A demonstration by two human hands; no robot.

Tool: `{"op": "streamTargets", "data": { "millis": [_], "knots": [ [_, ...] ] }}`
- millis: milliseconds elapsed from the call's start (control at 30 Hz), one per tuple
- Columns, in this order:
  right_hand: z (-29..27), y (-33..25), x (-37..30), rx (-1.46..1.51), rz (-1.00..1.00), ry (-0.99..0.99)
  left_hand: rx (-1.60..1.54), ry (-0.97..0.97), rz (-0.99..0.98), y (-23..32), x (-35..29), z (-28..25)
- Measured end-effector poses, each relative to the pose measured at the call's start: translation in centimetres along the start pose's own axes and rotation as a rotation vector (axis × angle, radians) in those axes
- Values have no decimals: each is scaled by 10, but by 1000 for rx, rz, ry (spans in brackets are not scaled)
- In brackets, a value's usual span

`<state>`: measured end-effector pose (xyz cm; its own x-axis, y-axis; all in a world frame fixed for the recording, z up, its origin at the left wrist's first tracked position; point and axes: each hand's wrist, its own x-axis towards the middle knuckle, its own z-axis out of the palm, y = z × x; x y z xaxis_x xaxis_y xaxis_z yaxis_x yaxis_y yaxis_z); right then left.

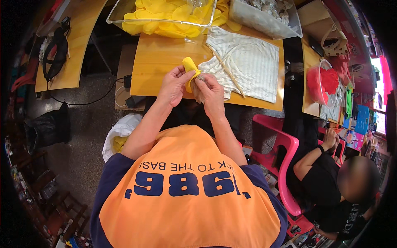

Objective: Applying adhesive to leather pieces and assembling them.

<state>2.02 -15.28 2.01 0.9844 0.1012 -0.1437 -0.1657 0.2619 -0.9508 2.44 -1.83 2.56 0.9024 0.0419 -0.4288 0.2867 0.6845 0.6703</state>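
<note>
Over the table's near edge, my left hand is closed, its thumb and fingers pinching a soft yellow petal-shaped piece. The piece is folded upright, with its lower part gathered between my hands. My right hand is closed beside it, fingertips pinching a crumpled grey-brown thin material that hangs below the yellow piece. How the two are joined is hidden by my fingers. Just right of my hands lies a spread white cloth, with a thin wooden stick slanting across it.
A clear bin of yellow pieces stands at the table's far left, and a bin of grey crumpled material at the far right. A pink chair is at my right. Further right, a person in black sits near a red-filled bucket.
</note>
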Motion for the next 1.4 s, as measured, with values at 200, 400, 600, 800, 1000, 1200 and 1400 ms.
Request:
{"op": "streamTargets", "data": {
  "millis": [200,400,600,800,1000,1200,1400],
  "knots": [
    [4,2,-3,-84,-18,50,85,-76,-64,-5,-3,-7],
    [-1,11,-2,-79,-37,167,141,-101,-87,-6,-10,4],
    [-7,2,2,-173,-87,140,274,-173,-113,-5,-14,4],
    [-13,-4,14,-138,6,209,435,-172,-39,-5,-24,10],
    [-17,-25,17,-56,71,11,401,-244,-144,24,-13,6],
    [-33,-80,12,-692,-355,-460,227,-309,-377,53,-4,0],
    [-20,-63,11,-653,-413,-456,221,-345,-413,51,5,-3]
  ]
}}
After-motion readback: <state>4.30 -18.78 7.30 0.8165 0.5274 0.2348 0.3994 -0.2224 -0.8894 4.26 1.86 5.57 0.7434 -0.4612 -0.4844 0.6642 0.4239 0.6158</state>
